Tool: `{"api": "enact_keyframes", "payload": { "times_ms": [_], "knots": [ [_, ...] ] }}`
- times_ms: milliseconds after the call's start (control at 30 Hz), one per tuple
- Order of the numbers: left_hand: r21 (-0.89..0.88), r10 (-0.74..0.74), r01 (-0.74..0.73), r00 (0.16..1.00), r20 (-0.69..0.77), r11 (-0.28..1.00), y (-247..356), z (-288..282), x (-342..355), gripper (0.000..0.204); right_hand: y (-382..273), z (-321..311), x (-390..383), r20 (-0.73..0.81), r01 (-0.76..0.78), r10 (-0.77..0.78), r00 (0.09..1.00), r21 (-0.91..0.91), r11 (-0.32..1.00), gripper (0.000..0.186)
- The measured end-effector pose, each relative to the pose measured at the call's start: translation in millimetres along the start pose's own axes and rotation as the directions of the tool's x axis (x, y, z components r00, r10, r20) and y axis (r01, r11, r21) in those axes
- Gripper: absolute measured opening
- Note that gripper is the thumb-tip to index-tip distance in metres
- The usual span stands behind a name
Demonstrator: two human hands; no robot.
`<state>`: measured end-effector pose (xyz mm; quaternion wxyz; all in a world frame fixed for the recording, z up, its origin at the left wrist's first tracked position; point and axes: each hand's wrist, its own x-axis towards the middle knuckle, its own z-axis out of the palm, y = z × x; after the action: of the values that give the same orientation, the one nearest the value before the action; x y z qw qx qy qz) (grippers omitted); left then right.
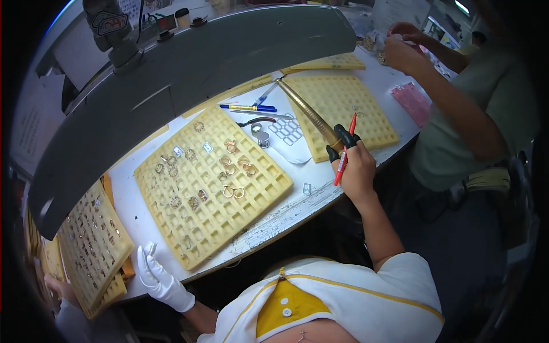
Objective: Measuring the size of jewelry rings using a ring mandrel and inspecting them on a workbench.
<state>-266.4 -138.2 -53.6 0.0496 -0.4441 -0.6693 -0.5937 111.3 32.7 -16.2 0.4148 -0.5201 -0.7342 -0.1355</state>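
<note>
My right hand [357,166], with black covers on its thumb and a finger, holds a tapered brass-coloured ring mandrel [309,112] and a red pen [341,168] together. The mandrel points up and left, over the edge of a yellow gridded tray [337,97]. My left hand [166,286], in a white glove, is closed at the fingertips beside the table's front edge. A small shiny bit shows at those fingertips, too small to name. Between my hands lies a larger yellow tray [266,186] with several rings [233,191] and small tags in its slots.
A wide grey lamp hood [189,74] spans the far side. Pens [251,107], dark-handled pliers [255,120] and a loupe [262,137] lie between the trays. Stacked ring trays [91,251] stand at left near another person's hand [54,286]. A co-worker [474,120] sits right, near a pink bag [410,104].
</note>
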Motion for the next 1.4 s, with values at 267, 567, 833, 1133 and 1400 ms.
{"api": "enact_keyframes", "payload": {
  "times_ms": [267, 567, 833, 1133, 1400],
  "knots": [
    [-0.046, -0.027, 0.027, 1.000, -0.003, 0.999, -5.3, 0.9, -1.3, 0.030, 15.9, 17.7, 24.7, -0.017, -0.043, 0.043, 0.999, 0.013, 0.999, 0.041],
    [0.049, -0.011, 0.010, 1.000, 0.023, 0.999, -15.4, -2.2, -2.2, 0.033, 29.1, 33.3, 31.1, 0.000, -0.127, 0.127, 0.992, 0.101, 0.987, 0.030],
    [-0.014, 0.009, -0.009, 1.000, 0.019, 1.000, -39.7, -10.4, -0.5, 0.033, 28.8, 30.9, 27.1, 0.044, -0.144, 0.141, 0.989, 0.090, 0.985, 0.056],
    [0.041, 0.018, -0.020, 0.999, 0.050, 0.999, -45.7, -16.8, 2.3, 0.033, 25.8, 31.4, 28.2, 0.060, -0.153, 0.149, 0.987, 0.069, 0.986, 0.056],
    [0.037, 0.014, -0.015, 1.000, 0.028, 0.999, -38.3, -11.8, 0.4, 0.033, 24.6, 31.3, 28.3, 0.038, -0.111, 0.108, 0.993, 0.070, 0.991, 0.056]
  ]
}}
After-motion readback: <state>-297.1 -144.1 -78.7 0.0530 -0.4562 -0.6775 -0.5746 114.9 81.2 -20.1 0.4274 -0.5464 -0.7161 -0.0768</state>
